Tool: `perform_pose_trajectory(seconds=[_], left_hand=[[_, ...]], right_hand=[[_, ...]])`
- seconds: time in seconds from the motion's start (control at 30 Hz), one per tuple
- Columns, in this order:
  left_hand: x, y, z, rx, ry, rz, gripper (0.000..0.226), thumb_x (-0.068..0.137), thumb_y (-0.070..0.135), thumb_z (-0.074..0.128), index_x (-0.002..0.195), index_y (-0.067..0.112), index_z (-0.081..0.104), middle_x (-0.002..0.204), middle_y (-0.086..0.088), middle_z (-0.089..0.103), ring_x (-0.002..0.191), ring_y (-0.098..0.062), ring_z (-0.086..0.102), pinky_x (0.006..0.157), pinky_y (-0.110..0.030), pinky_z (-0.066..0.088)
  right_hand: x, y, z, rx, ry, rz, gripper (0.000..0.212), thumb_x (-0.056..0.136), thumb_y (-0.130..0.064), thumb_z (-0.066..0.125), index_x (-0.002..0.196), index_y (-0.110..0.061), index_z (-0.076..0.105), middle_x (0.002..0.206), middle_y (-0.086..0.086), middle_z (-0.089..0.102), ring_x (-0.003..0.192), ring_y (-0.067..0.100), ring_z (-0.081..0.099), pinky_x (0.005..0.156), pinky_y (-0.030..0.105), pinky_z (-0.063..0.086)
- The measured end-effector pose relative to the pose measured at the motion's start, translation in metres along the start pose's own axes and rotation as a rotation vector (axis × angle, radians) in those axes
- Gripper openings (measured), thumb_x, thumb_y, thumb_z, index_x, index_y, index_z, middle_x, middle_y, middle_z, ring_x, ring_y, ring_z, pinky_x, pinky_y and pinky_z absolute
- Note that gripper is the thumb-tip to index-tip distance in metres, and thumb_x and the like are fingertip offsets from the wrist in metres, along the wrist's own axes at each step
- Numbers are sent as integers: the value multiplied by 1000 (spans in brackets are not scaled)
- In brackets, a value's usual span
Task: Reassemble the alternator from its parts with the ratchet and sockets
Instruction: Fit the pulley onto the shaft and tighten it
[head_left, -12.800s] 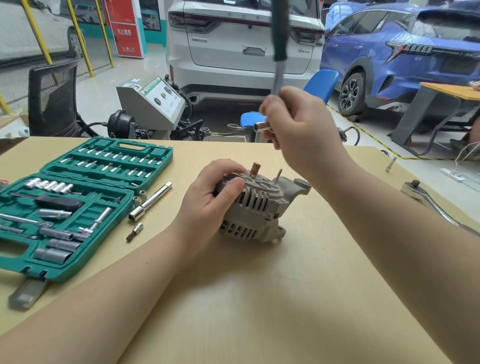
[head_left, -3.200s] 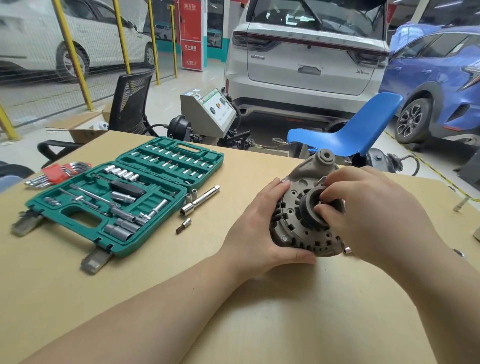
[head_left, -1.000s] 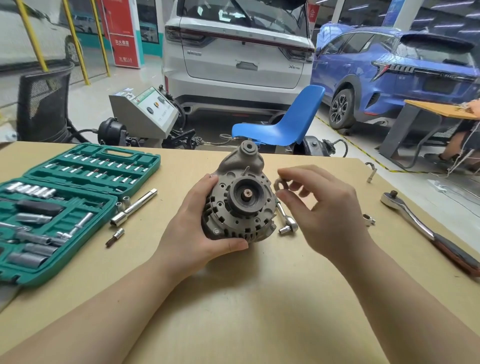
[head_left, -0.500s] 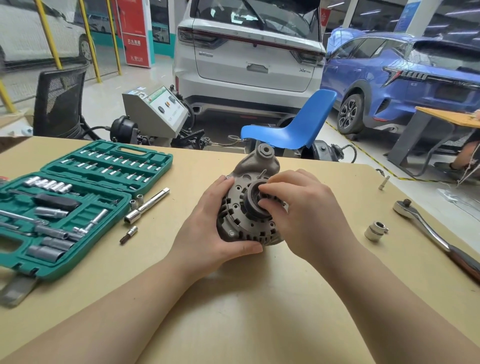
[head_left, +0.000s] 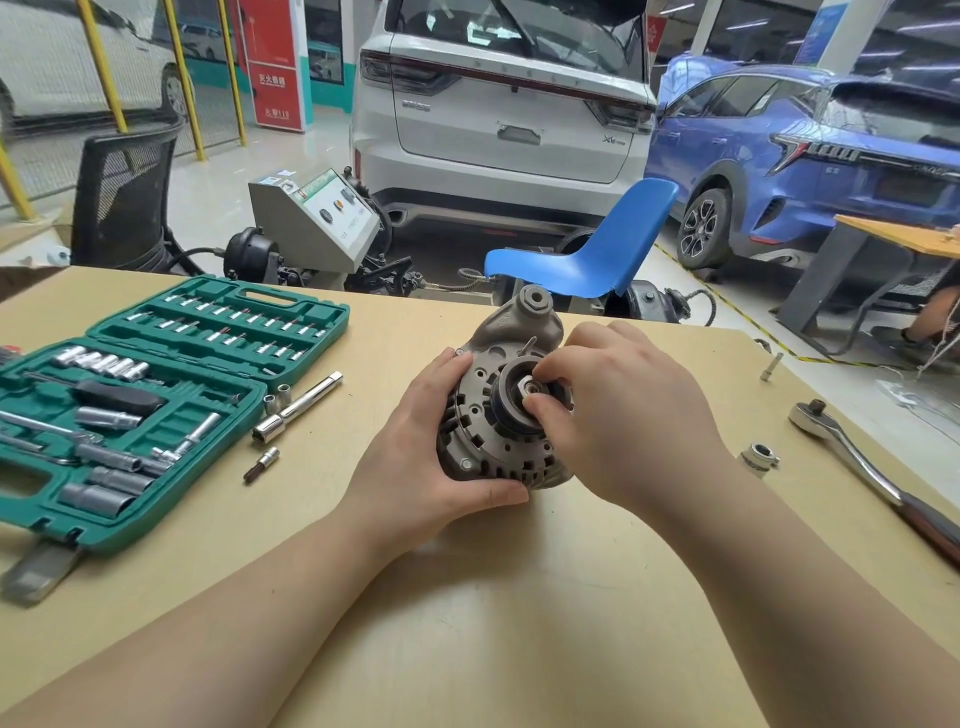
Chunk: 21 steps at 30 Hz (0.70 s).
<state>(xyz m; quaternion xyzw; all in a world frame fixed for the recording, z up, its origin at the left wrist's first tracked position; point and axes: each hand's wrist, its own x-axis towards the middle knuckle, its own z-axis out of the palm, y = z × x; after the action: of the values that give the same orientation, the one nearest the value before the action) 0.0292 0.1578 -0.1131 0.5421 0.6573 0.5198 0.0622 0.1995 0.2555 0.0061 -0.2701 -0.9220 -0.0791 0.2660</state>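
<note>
Left hand (head_left: 434, 457) cups alternator (head_left: 493, 431) upright on bench (head_left: 519, 623); right hand (head_left: 623, 415) pinches nut (head_left: 524, 387) at pulley hub. Ratchet (head_left: 878, 475) lies right.

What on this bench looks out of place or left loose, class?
Several tools lie outside the green socket case: an extension bar, two small sockets and a bit beside it, plus a socket and the ratchet to the right. Nothing looks spilled or damaged.

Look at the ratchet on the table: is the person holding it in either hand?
No. The ratchet lies untouched on the table to the right, while the left hand and right hand are both on the alternator.
</note>
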Motion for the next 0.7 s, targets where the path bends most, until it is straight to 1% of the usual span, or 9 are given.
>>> perform_pose_trajectory(seconds=[0.1, 0.17, 0.27, 0.37, 0.43, 0.5, 0.57, 0.7], left_hand=[[0, -1, 0, -5, 2, 2, 125, 54, 72, 95, 158, 63, 26, 167, 30, 29, 154, 0, 38, 123, -43, 44], [0, -1, 1, -14, 6, 2, 125, 53, 71, 96, 156, 65, 26, 166, 30, 30, 153, 0, 39, 123, -43, 44], [0, -2, 1, -19, 9, -1, 125, 52, 73, 96, 157, 64, 28, 165, 31, 31, 152, -1, 40, 122, -44, 45], [0, -3, 1, -14, 7, 2, 126, 52, 76, 94, 158, 61, 28, 166, 30, 31, 153, -2, 40, 122, -44, 45], [1, -2, 1, -14, 8, 5, 126, 52, 77, 93, 159, 61, 28, 166, 31, 30, 154, -3, 39, 123, -45, 45], [1, -2, 1, -14, 8, 7, 126, 53, 76, 94, 159, 59, 29, 167, 32, 28, 155, -2, 37, 123, -44, 44], [1, -2, 1, -10, 8, 9, 126, 53, 75, 94, 160, 58, 29, 168, 32, 28, 155, -1, 36, 124, -44, 43], [0, -2, 1, -9, 7, 5, 127, 53, 75, 94, 160, 58, 29, 168, 30, 28, 155, -1, 37, 124, -44, 43]], right_hand=[[4, -5, 3, -66, -11, 65, 32, 95, -54, 56, 101, -27, 71, 97, -9, 58, 104, 18, 50, 78, 33, 44], [5, -8, 5, -73, -23, 116, 38, 94, -60, 54, 95, -25, 68, 94, -8, 58, 103, 18, 51, 74, 33, 40], [5, -8, 4, -97, -26, 118, 40, 93, -64, 53, 93, -27, 67, 93, -9, 58, 102, 18, 52, 72, 32, 38], [4, -4, -1, -69, -24, 65, 33, 93, -60, 57, 99, -29, 66, 94, -10, 56, 102, 18, 51, 74, 34, 43], [3, -2, -5, -38, -54, 12, 24, 94, -53, 60, 106, -33, 69, 96, -12, 55, 104, 18, 50, 77, 35, 48], [4, -1, -7, -50, -88, -23, 20, 97, -46, 60, 108, -34, 70, 99, -13, 55, 105, 18, 49, 79, 35, 50], [5, -1, -8, -80, -96, -34, 18, 98, -43, 58, 106, -32, 70, 100, -13, 55, 105, 18, 49, 79, 35, 50], [6, -4, -4, -130, -63, -45, 24, 98, -46, 56, 104, -27, 67, 102, -9, 57, 107, 20, 51, 81, 33, 48]])
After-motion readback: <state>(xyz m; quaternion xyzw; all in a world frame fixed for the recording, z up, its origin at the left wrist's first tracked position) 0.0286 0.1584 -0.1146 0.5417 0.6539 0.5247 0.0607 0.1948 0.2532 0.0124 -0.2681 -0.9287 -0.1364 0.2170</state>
